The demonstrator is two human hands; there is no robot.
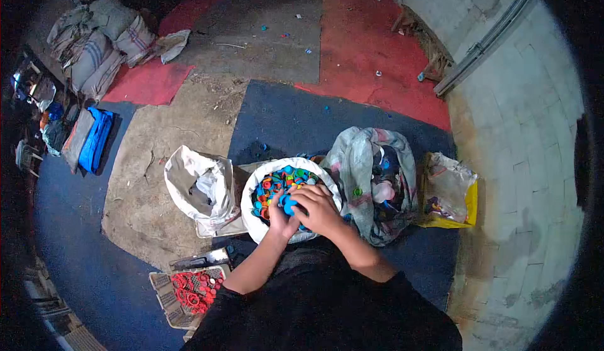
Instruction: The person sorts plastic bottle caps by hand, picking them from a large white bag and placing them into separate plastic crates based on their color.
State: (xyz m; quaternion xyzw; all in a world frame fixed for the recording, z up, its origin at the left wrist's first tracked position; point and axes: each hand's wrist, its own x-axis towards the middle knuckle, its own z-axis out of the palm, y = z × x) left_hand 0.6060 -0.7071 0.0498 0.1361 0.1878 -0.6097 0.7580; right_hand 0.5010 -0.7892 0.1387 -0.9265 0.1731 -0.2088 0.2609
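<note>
A white sack [248,224] with a rolled rim is filled with plastic bottle caps [268,186] in blue, green, orange, red and yellow. Over its mouth, my left hand [283,220] is cupped around a few blue bottle caps [289,205]. My right hand [318,210] comes in from the right, its fingers bent over the same blue caps and touching them. The fingers partly cover the caps, so their exact number is hidden. Both hands are close together, just above the heap.
Left of the caps stands an open white sack [178,190] with pale contents. To the right are a greyish woven sack [352,162] with mixed plastic and a yellow-edged bag [472,203]. A crate [165,288] of red rings sits lower left. A wall [522,162] rises right.
</note>
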